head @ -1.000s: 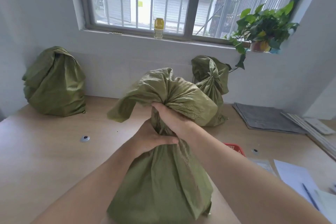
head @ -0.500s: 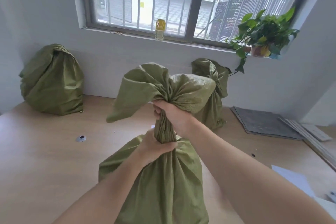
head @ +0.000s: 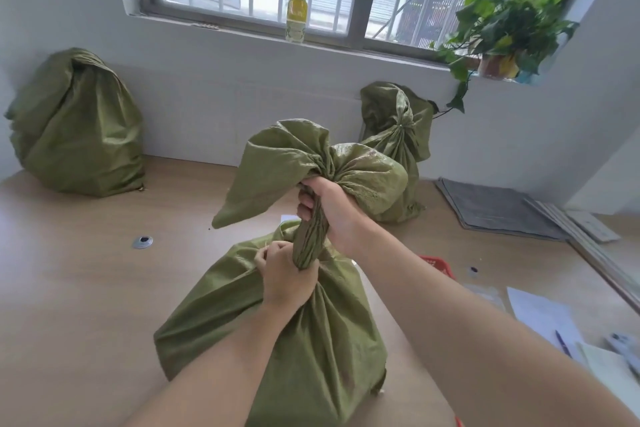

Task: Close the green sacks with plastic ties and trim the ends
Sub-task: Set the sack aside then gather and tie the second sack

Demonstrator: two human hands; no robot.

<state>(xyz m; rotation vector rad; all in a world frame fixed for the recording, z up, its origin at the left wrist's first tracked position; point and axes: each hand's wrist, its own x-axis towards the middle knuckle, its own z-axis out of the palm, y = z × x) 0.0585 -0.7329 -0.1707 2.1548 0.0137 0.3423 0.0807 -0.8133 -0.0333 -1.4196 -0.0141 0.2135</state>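
Hands: both closed on the twisted neck of the near green sack (head: 298, 333), which stands on the wooden table (head: 69, 305) directly in front of the person. Right hand (head: 332, 211): fist wrapped around the upper neck just under the flared mouth, forearm reaching in from lower right. Left hand (head: 285, 276): gripping the base of the neck where it meets the sack's body, fingers curled tight, forearm rising from the bottom edge.

Change since half a second ago: the two hands sit further apart along the neck, exposing a longer, tighter twisted rope of fabric between them; the sack's body appears lower and rounder on the table.

Other stock: second green sack (head: 398, 149), neck cinched, against the wall behind the right hand; third green sack (head: 76, 125) at far left by the wall. No tie discernible on the held sack.

Sundries: red basket (head: 438, 263) partly hidden behind the right forearm; papers (head: 543, 319) at right.
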